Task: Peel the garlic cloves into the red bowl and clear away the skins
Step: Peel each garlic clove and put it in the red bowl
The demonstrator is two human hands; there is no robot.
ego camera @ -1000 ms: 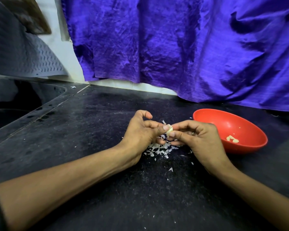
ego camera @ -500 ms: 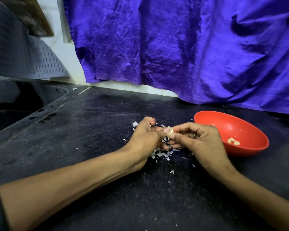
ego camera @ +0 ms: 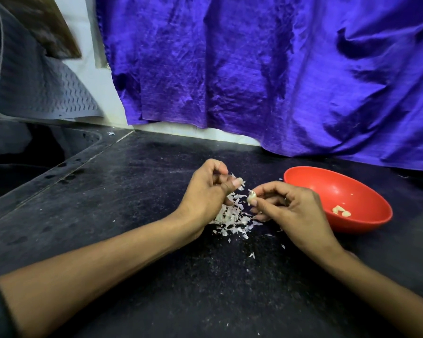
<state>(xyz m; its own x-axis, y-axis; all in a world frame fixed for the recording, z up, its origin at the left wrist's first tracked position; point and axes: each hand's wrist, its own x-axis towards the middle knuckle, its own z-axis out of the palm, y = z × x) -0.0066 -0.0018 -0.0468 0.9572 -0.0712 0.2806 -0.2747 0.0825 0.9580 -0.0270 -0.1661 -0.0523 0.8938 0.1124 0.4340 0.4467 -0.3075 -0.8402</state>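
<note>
My right hand pinches a small pale garlic clove between thumb and fingertips, above the dark counter. My left hand hovers just to the left of it, a small gap apart, with its fingers curled and a white flake of skin at the thumb tip. A heap of white garlic skins lies on the counter under and between both hands. The red bowl stands right of my right hand, with a few peeled cloves in its bottom.
The black stone counter is dusted with stray skin flecks. A dark sink lies at the left. A purple cloth hangs along the back wall, and a grey patterned mat hangs at upper left.
My hands, which met at the clove, have drawn apart. The left hand pulled away to the left with a bit of skin; the right keeps the clove. More skins show between them.
</note>
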